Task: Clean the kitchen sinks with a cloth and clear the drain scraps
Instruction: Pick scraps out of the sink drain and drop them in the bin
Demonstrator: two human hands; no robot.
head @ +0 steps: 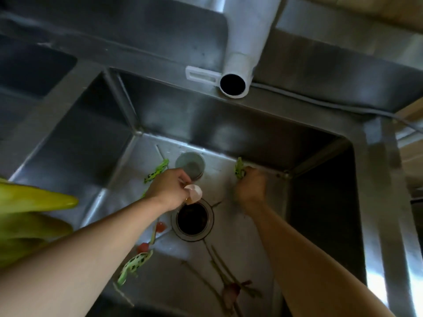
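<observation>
Readable text: none is to be made out anywhere in the view
Sink (229, 124): no brand stamp or marking is seen on the steel walls or rim
Faucet spout (233, 85): plain white, no lettering is shown
White tab (201, 75) beside the spout: a slot is seen in it, nothing printed can be read
Drain (192, 220): the metal ring is bare, no numbers are shown
Drain cover (190, 164): too blurred for any mark to be read
Eggshell (194, 192): no stamp is visible on the part shown
</observation>
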